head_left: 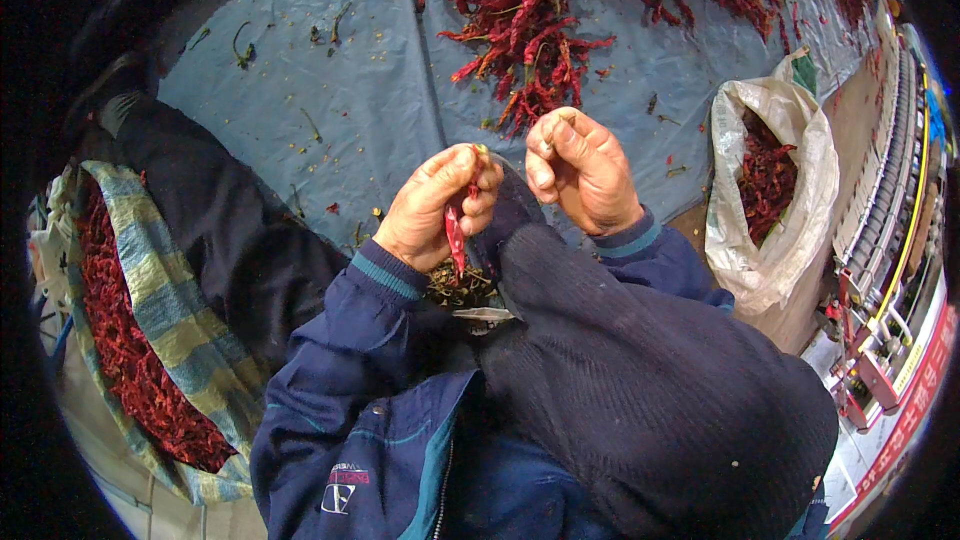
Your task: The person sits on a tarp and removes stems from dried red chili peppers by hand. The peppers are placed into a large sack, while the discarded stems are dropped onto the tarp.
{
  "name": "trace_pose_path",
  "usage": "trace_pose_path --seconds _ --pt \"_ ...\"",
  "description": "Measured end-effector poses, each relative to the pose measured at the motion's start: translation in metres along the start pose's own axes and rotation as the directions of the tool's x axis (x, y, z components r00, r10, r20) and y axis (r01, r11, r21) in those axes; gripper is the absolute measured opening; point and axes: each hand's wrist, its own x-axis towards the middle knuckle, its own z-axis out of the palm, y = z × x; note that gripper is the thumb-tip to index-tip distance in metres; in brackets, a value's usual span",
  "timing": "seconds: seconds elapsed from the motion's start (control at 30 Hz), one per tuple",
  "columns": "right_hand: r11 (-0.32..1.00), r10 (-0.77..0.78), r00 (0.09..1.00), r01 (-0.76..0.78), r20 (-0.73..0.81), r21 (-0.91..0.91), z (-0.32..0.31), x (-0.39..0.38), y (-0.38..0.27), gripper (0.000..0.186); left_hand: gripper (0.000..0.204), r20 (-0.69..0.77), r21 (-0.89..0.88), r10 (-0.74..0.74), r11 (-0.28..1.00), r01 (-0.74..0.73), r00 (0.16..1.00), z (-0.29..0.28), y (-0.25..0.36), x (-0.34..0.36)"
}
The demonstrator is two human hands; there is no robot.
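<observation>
Navy jacket (370, 430) with teal trim fills the spot closest to the camera, on the near side of the blue plastic sheet (300, 50), next to a dark ribbed trouser leg (650, 380). So, the left hand (435, 205) is up over the near edge of the sheet, fingers closed in a pinch on a couple of dried red chilies (456, 240), one dangling below the fingers. Right hand (590, 170) is beside it, also over the near edge, not touching. Its fingers are curled with the thumb close to the index; can't tell if there's a scrap in there.

What worries me: that dangling chili looks pretty brittle, so a hard squeeze could crack it and spill seeds. If the pinch goes slack, I'd bet it falls among the dry stem scraps (455, 290) right below, just off the sheet's near edge, and gets mixed in. Loose stalks (243, 48) on the sheet could also get swept up with the big chili pile (525, 10) at its far side. Filled sacks, checked (165, 270) to the left of the sheet and white (815, 155) to its right, both gape, so a knock could spill them.
</observation>
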Motion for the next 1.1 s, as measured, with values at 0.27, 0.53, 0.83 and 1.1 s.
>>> trace_pose_path --seconds 0.27,0.53,0.83,1.1 --pt "0.531 0.189 0.945 -0.326 -0.265 -0.782 -0.090 -0.076 -0.015 0.019 0.052 0.033 -0.286 0.044 0.958 -0.033 0.998 -0.015 0.010 -0.002" --pt "-0.173 0.436 0.896 0.174 0.083 -0.969 -0.097 -0.112 -0.013 0.017 0.050 0.034 -0.346 0.066 0.937 -0.050 0.997 -0.013 0.012 0.000" --pt "-0.077 -0.251 0.966 0.044 0.062 -0.996 -0.070 -0.024 -0.019 0.017 0.027 -0.198 0.136 0.057 0.990 -0.030 0.979 -0.021 0.010 -0.007" --pt "-0.194 -0.315 0.948 -0.013 0.050 -0.981 -0.068 0.006 -0.010 0.029 0.024 -0.280 0.184 0.027 0.983 0.026 0.960 -0.015 0.004 -0.008"
